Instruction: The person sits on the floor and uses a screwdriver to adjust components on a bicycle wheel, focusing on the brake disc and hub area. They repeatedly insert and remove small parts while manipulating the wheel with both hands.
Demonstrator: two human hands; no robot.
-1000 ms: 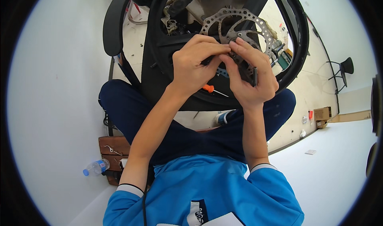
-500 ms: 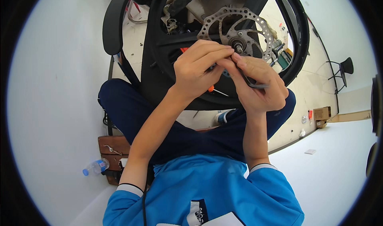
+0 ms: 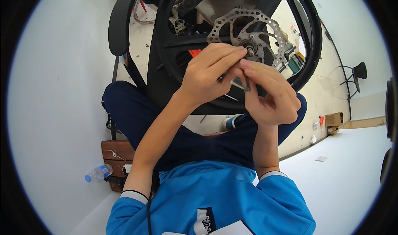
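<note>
Head view: a black chair seat [image 3: 159, 95] spreads before the seated person, its near edge between the knees. On it lies 1 black spoked wheel [image 3: 314, 40], reaching past the seat's right edge, where pale floor [image 3: 331, 83] shows through the openings. A perforated metal brake disc [image 3: 258, 42] faces up at the wheel's centre, around the hub [image 3: 250, 51]. Near the hub, on its near side, the 2 hands are together, fingertips almost meeting. The right hand [image 3: 273, 95] has its fingers closed on a short dark metal piece [image 3: 248, 85]; the left hand [image 3: 208, 74] is drawn into a pinch, but whether it grips anything I cannot tell. A red-orange item [image 3: 194, 52] shows by a spoke, left of the disc.

A black armrest [image 3: 120, 25] rises along the seat's left edge. Beyond the right edge, a green item [image 3: 294, 65] shows through the wheel; farther off are a black chair [image 3: 360, 71] and a cardboard box [image 3: 333, 119] near the wall. Behind to the left, a silver tool [image 3: 115, 155] lies on a brown wooden piece [image 3: 108, 146]; a clear bottle [image 3: 99, 172] with a blue cap is at its left edge. White wall [image 3: 49, 94] fills the left side.
</note>
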